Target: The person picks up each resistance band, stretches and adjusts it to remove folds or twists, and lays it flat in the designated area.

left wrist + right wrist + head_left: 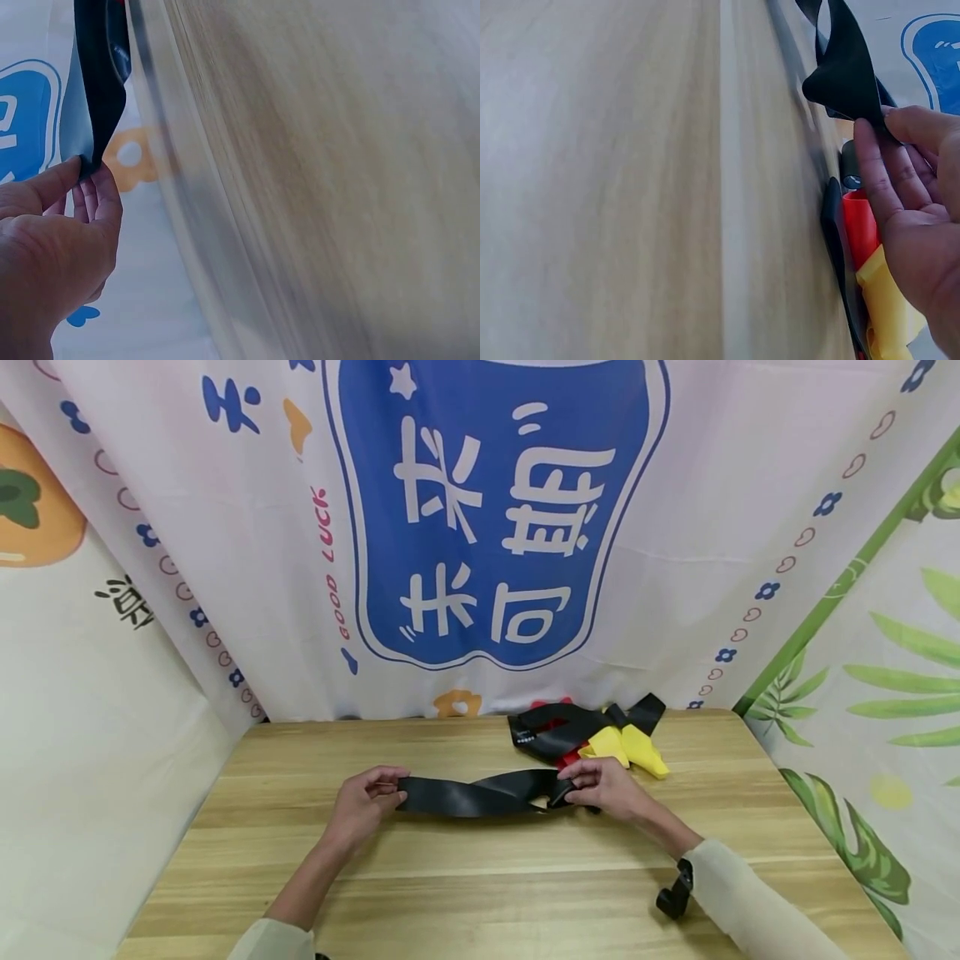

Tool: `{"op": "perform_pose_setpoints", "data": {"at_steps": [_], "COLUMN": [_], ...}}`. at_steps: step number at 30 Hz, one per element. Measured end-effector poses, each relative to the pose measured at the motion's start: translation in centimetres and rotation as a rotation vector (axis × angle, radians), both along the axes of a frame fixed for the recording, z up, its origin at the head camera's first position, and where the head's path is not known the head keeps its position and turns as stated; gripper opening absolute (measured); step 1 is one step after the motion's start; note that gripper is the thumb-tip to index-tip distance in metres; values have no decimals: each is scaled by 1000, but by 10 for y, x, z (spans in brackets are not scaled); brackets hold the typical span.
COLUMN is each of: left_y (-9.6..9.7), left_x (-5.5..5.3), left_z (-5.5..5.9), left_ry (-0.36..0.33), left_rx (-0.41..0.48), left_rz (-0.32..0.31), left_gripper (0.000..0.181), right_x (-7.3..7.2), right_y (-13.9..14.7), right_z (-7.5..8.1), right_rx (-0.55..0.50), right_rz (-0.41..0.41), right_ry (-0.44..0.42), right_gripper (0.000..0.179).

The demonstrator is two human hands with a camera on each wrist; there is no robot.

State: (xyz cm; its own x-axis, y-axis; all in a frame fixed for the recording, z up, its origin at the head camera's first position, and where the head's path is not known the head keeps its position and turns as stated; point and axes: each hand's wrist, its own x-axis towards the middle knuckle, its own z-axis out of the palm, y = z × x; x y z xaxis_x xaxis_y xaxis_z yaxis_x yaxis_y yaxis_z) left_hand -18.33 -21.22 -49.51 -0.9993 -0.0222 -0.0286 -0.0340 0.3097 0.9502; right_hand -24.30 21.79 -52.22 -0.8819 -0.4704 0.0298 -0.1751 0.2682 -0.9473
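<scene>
A black elastic band [457, 797], flat and wide, stretches sideways between both hands over the wooden table, with a twist toward its right part. My left hand [365, 806] pinches its left end between thumb and fingers. At the other end, my right hand [600, 785] pinches the band where it folds over. In the left wrist view the band [94, 82] runs up from the left fingertips. The right wrist view has the band [847, 75] curling into a loop above the right thumb and fingers.
Behind the right hand, at the table's back edge, lies a pile of bands: black [562, 733], yellow [626, 747] and some red. A patterned cloth [720, 485] hangs behind the wooden table [480, 893]. A black strap [677, 893] hangs from the right sleeve.
</scene>
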Motion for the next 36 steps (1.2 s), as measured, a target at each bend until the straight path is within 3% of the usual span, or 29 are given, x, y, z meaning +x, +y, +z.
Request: {"op": "perform_pose_setpoints", "data": {"at_steps": [9, 15, 22, 27, 36], "left_y": [-4, -6, -8, -8, -10], "left_x": [3, 3, 4, 4, 10], "left_z": [4, 7, 7, 7, 9], "left_ry": [8, 8, 9, 12, -1], "left_rx": [-6, -16, -11, 0, -9], "left_rz": [-8, 4, 10, 10, -8], "left_gripper": [31, 31, 31, 31, 34], "right_x": [2, 1, 2, 1, 1], "right_y": [-4, -6, -9, -12, -13], "right_z": [-3, -3, -2, -2, 0], "right_rx": [25, 44, -23, -64, -186], "right_rz": [-63, -109, -137, -201, -323], "right_ry": [171, 217, 189, 180, 63], "right_gripper": [22, 14, 10, 8, 24]}}
